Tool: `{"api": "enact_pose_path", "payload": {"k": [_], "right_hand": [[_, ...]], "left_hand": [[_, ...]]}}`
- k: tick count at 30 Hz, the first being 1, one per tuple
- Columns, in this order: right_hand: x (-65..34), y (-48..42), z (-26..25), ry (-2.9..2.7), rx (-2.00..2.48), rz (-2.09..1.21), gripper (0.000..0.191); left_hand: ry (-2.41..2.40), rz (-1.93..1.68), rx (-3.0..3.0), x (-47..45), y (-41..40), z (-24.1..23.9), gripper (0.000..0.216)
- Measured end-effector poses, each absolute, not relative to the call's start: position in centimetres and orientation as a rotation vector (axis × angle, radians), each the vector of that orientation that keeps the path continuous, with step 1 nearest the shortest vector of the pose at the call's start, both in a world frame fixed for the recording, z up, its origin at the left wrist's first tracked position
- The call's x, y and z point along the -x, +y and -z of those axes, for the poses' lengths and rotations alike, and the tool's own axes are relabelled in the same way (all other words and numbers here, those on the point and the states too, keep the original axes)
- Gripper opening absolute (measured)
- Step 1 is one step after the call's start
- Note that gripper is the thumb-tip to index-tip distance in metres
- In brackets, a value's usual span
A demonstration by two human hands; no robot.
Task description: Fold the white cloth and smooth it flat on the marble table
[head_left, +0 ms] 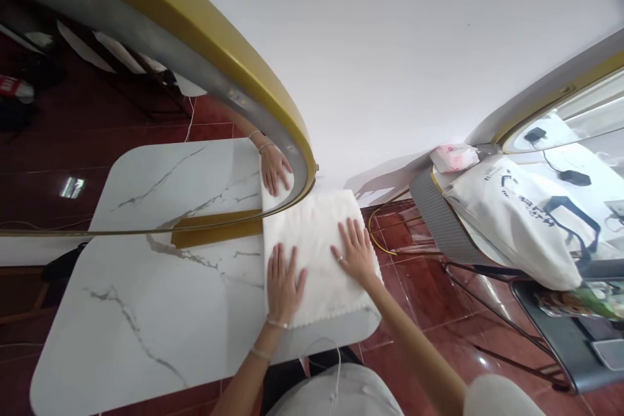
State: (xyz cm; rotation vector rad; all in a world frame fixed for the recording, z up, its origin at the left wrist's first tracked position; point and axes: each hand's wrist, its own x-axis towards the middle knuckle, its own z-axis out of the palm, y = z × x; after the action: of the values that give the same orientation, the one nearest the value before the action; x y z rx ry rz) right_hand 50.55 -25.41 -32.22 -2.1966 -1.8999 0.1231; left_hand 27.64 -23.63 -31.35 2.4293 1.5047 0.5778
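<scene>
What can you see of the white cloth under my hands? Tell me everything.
The white cloth looks like soft, plain fabric, with small scallops along its near and right edges and a fairly straight left edge. It lies spread, nearly flat, at the right end of the marbled table. The left hand and right hand rest palm-down on it.

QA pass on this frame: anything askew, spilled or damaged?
Nothing spilled or damaged shows. Mildly odd: the white cloth, under the left hand and right hand, sits at one end of the marbled table, its right edge at or past the rim.
</scene>
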Motion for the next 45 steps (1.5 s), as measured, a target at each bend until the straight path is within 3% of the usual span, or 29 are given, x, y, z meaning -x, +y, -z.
{"api": "enact_pose_path", "payload": {"k": [5,8,11,13,18,22,29,34,45], "right_hand": [[-53.2,-17.7,31.5,-1.896,2.196,-0.171,0.066],[-53.1,-17.3,31.2,-1.816,2.199,-0.137,0.053],[-51.8,-21.0,31.4,-1.823,2.172,-0.134,0.048],[-50.4,-25.1,31.7,-1.885,2.141,-0.121,0.057],[-46.4,-36.3,32.3,-1.981,2.132,-0.047,0.075],[-44.8,-39.5,32.7,-2.015,2.130,0.038,0.079],[-47.8,-30.9,33.0,-2.063,2.175,0.076,0.072],[-49.2,-26.1,32.7,-2.077,2.179,0.040,0.065],[-44.2,-36.6,32.5,-2.065,2.060,0.024,0.067]], "left_hand": [[1.182,-0.587,-2.497,-30.5,-15.8,32.1,0.047],[1.185,-0.515,-2.533,-30.6,-14.7,32.1,0.042],[1.258,-0.440,-2.572,-29.7,-17.1,31.8,0.059],[1.285,-0.388,-2.585,-28.5,-20.1,31.7,0.068],[1.240,-0.354,-2.674,-24.4,-29.3,31.8,0.072],[1.255,-0.351,-2.745,-22.6,-32.7,32.3,0.073],[1.269,-0.312,-2.706,-25.4,-24.3,32.3,0.069],[1.102,-0.343,-2.743,-28.6,-20.8,31.7,0.049],[1.100,-0.333,-2.747,-25.3,-34.4,32.3,0.060]]}}
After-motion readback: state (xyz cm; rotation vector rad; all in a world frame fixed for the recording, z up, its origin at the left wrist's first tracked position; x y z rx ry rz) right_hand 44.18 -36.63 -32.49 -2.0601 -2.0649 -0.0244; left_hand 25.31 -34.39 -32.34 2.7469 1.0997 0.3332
